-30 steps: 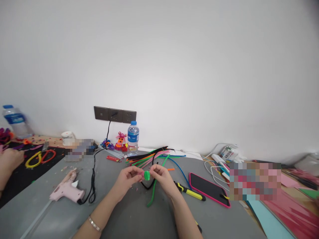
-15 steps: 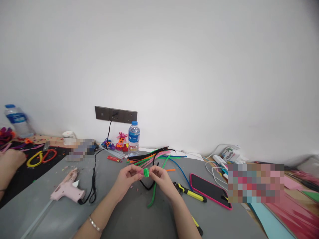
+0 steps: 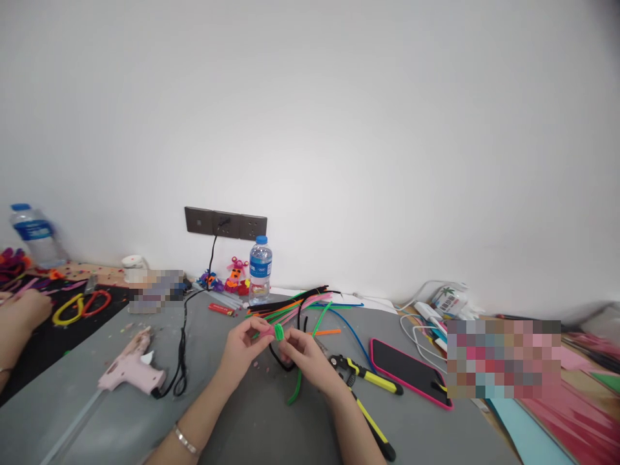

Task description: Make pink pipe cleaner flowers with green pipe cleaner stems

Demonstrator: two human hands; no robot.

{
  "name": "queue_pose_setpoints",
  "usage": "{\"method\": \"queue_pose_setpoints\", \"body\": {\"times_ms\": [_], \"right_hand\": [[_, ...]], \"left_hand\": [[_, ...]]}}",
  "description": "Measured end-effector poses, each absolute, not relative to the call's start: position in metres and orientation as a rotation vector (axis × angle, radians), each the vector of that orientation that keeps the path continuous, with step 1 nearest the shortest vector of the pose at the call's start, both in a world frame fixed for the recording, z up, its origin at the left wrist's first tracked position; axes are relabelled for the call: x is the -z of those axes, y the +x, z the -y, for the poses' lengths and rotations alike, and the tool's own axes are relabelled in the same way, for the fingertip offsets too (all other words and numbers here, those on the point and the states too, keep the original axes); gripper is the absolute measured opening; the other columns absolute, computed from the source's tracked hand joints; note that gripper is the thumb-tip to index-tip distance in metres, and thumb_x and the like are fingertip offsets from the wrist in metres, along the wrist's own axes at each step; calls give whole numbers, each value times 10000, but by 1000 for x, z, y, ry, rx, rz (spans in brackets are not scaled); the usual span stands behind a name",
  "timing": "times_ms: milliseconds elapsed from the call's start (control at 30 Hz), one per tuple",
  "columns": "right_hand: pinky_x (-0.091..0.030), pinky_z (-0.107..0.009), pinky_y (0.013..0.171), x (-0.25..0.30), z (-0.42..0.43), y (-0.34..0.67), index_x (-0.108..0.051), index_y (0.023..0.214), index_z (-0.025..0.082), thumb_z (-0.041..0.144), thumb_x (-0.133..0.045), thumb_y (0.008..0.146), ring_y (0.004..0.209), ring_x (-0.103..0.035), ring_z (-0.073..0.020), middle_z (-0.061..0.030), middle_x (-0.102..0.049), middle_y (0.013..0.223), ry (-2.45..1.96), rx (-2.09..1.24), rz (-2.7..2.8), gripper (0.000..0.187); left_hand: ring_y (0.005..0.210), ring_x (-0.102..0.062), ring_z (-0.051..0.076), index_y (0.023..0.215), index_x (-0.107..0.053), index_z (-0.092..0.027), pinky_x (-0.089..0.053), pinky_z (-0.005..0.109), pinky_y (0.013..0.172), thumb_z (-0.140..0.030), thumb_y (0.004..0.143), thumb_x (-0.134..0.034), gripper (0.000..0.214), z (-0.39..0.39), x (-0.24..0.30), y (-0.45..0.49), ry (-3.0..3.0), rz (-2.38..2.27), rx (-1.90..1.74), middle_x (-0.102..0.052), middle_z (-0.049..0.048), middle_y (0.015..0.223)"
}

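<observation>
The left hand (image 3: 239, 352) has its fingers pinched on a small pink piece (image 3: 266, 331), and a green coil (image 3: 279, 332) sits at the end of it, just beyond those fingertips. The right hand (image 3: 307, 358) comes in from the other side, fingers bent close together just beside the coil; whether they touch it or hold something thin, I cannot tell. Both pieces are held up in front of the tabletop (image 3: 232, 433), between the two sets of fingers.

The coil looks like wound fuzzy stem (wire inside, I would guess), so it should be very light, soft on the surface, springy underneath and not slippery. A hard squeeze could probably flatten its loops; the better hold is a light pinch on the pink piece, or on the coil's outer edges.

Beyond the fingers lies a bundle of coloured stems (image 3: 285, 309). A green stem (image 3: 294, 392) runs below them, pliers (image 3: 380, 381) lie to the right hand's right, and a glue gun (image 3: 130, 373) lies well left of the left fingers.
</observation>
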State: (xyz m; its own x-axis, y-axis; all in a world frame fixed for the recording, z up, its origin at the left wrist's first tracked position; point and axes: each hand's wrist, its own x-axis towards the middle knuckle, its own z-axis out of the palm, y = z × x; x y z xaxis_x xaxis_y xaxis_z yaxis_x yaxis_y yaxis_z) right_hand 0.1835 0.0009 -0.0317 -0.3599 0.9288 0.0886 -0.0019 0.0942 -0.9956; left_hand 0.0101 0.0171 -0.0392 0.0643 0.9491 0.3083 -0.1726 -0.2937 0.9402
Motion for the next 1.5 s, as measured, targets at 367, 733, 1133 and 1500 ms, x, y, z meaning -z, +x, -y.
{"method": "queue_pose_setpoints", "body": {"times_ms": [367, 733, 1133, 1500], "right_hand": [[-377, -246, 557, 38, -3, 177, -498, 710, 204, 506, -654, 771, 535, -473, -117, 31, -561, 598, -1037, -1366, 1494, 345], [-407, -265, 606, 40, -4, 175, -547, 717, 197, 265, -555, 826, 610, -551, -155, 0, -614, 637, -1105, -1007, 1626, 129], [-376, -264, 665, 41, 4, 177, -499, 724, 220, 119, -522, 836, 666, -506, -166, 18, -567, 665, -1190, -418, 1959, 153], [-351, -283, 679, 38, 1, 180, -520, 733, 218, 86, -555, 830, 543, -415, -136, 59, -511, 576, -1152, -230, 2092, 168]], "left_hand": [[793, -636, 178, 684, -568, -187, -571, 274, 658, -201, 769, -641, 113, -19, 46, 9, 1733, -946, -1485, -613, 30, 810], [701, -643, 155, 1004, -550, -203, -552, 277, 673, -173, 761, -597, 249, -20, 47, 8, 1813, -1138, -1440, -626, -11, 764], [584, -610, 145, 903, -604, -181, -492, 235, 524, -149, 735, -561, 177, -19, 48, 9, 2007, -1249, -1398, -648, 18, 740], [681, -600, 140, 891, -677, -203, -498, 228, 603, -75, 766, -522, 237, -17, 48, 8, 2241, -1112, -1360, -619, 33, 834]]}}
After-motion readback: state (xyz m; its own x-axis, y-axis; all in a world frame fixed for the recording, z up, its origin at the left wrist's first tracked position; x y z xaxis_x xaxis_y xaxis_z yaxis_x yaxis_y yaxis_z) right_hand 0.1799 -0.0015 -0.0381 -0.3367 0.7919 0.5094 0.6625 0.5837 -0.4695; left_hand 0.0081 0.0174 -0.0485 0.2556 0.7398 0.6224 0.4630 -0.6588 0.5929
